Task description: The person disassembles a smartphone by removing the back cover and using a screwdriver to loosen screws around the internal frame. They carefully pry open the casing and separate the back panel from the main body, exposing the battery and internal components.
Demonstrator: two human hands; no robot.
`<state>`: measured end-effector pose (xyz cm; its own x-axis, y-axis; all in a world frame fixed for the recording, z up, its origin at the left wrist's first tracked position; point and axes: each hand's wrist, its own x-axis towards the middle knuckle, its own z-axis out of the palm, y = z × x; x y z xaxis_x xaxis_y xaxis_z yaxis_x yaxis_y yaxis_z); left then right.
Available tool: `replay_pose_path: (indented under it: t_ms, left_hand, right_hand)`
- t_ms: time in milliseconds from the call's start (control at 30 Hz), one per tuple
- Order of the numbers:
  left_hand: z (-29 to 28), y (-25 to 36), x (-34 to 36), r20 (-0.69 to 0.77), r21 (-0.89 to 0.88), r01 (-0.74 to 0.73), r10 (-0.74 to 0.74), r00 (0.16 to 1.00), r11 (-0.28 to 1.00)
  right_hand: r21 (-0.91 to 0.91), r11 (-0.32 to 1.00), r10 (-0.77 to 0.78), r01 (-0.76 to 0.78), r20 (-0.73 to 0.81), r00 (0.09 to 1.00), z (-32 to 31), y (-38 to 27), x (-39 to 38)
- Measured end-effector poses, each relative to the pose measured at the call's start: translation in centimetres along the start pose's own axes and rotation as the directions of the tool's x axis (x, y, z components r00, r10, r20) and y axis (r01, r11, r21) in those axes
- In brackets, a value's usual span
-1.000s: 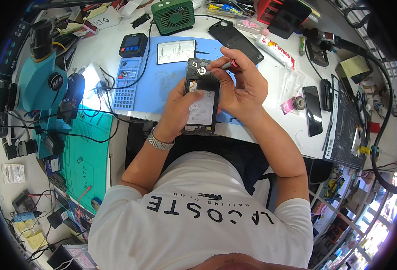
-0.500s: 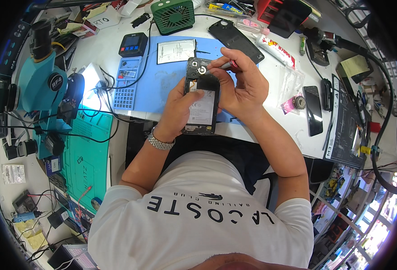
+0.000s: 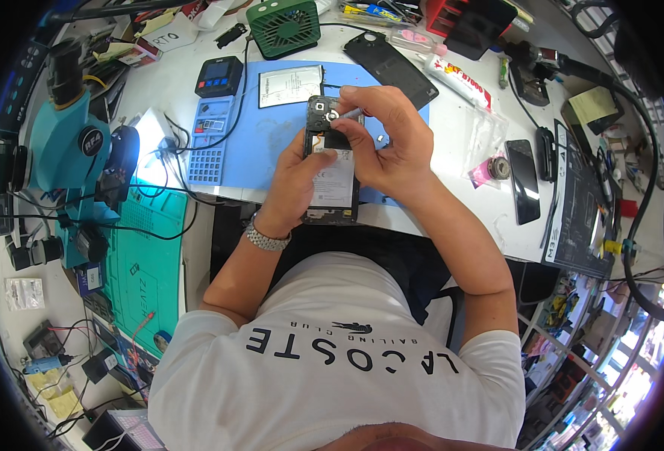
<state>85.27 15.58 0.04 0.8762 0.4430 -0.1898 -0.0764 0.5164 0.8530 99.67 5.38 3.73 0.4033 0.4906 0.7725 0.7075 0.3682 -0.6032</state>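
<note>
Phone gripped in left hand, right hand pinching slim tool at its upper end.
Table's front edge near phone's lower end; blue mat stretching left of phone.

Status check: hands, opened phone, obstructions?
Left hand holding black, opened rectangular smartphone, white rectangular battery exposed. Right hand pinching slim grey tool, mostly hidden, at phone's upper end. Right fingers partly block view of upper right corner.

Bright | white glare beside microscope | lower-right blown out | rim bowed | corners black
</note>
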Motion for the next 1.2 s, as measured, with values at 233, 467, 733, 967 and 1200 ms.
replay_pose_path:
  t_ms: [233, 467, 733, 967, 1200]
  left_hand:
    - [0.4, 0.9, -0.4, 0.033, -0.011, 0.035, -0.035, 0.999, 0.999]
    - [-0.1, 0.2, -0.2, 0.031, 0.035, 0.027, -0.029, 0.999, 0.999]
    - [0.7, 0.9, -0.4, 0.037, 0.007, 0.023, -0.023, 0.999, 1.0]
    - [0.1, 0.1, -0.1, 0.009, 0.046, 0.017, -0.018, 1.0, 0.999]
    - [0.4, 0.2, 0.0, 0.007, 0.037, 0.015, -0.015, 1.0, 0.999]
  right_hand:
    - [0.037, 0.999, 0.027, -0.025, -0.04, 0.999, 0.1, 0.1, -0.3]
    - [-0.021, 0.998, -0.065, 0.066, 0.052, 0.997, -0.5, 0.0, 0.1]
    - [0.017, 1.0, 0.019, -0.019, 0.004, 1.0, 0.0, -0.3, 0.5]
    - [0.113, 0.988, 0.107, -0.108, 0.015, 0.994, 0.6, 0.4, -0.4]
    - [0.156, 0.972, 0.162, -0.177, 0.101, 0.982, 1.0, 1.2, -1.3]
